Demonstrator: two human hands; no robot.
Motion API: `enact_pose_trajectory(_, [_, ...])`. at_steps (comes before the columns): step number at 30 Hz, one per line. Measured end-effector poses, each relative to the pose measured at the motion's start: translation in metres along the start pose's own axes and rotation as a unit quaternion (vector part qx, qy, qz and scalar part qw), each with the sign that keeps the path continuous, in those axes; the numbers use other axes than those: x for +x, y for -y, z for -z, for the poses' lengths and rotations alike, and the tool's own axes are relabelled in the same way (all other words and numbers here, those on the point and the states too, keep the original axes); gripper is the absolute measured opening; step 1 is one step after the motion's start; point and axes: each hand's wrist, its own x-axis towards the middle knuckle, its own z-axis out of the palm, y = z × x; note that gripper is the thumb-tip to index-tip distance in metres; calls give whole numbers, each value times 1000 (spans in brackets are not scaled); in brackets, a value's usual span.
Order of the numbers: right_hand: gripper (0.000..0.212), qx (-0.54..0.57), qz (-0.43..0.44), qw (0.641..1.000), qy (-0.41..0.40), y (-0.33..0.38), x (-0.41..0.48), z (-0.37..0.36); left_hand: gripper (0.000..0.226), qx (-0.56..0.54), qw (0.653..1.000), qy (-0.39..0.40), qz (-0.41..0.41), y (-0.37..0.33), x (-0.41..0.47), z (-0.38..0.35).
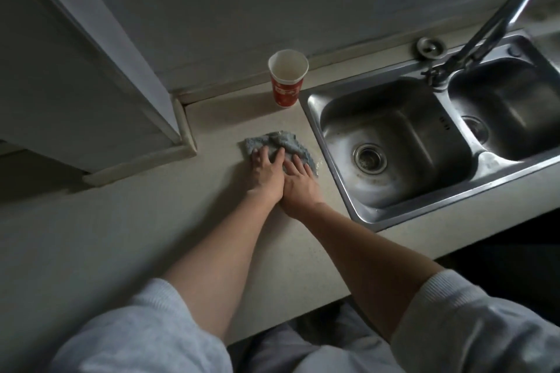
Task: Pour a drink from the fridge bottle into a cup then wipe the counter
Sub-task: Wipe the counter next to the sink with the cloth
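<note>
Pressing cloth [280, 142] onto counter [151, 221] beside sink [313, 130] with left hand [266, 174] and right hand [299, 183], fingers straight, nothing clamped: wide wiping contact. Keeping cup [288, 82] at back edge, clear.

— Where is the cup [286, 91]?
— It's a red paper one, white inside, standing upright at the back of the pale tabletop [151, 221], close to the wall
— And the cloth [278, 142]?
— Grey-blue and crumpled, it lies on the tabletop, nearer the front edge than the cup and well apart from it, with a small wet sheen just beside its right edge
</note>
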Motion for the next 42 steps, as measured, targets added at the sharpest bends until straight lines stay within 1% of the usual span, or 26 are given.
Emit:
enact_pose_trajectory(2, [67,22,-19,1000,-11,-13,-11,1,57,15,999,11,-28,-16,-2,-10])
enact_pose_trajectory(5, [67,14,-36,999,-10,-34,-31,0,57,65,996,33,-57,-35,-7,-25])
enact_pose_trajectory(12, [69,3,-4,1000,6,-47,-34,3,59,31,999,30,-19,-51,-18,-26])
enact_pose_trajectory(15, [71,-7,13,1000,23,-61,-15,16,58,15,1000,24,13,-64,-2,-21])
enact_pose_trajectory(18, [73,4,29,999,39,-77,7,31,53,-6,998,42,42,-82,14,-11])
enact_pose_trajectory(20, [72,9,38,999,38,-81,15,34,51,-15,998,51,45,-88,22,-6])
enact_pose_trajectory(24, [69,-4,46,999,18,-71,6,28,57,10,999,34,25,-74,17,-11])
enact_pose_trajectory(27, [66,12,67,998,10,-56,-6,20,53,-13,999,15,32,-55,4,-19])
enact_pose_trajectory(34, [61,45,126,990,39,-6,-8,3,52,-7,995,-36,93,0,-24,-14])
enact_pose_trajectory(38, [61,40,141,987,59,14,18,9,48,-56,989,-43,132,20,-10,3])
enact_pose_trajectory(40, [63,34,143,987,70,11,35,15,47,-97,985,-34,137,16,3,12])
enact_pose_trajectory(42, [62,38,134,988,65,1,52,23,46,-104,984,-24,144,3,20,21])
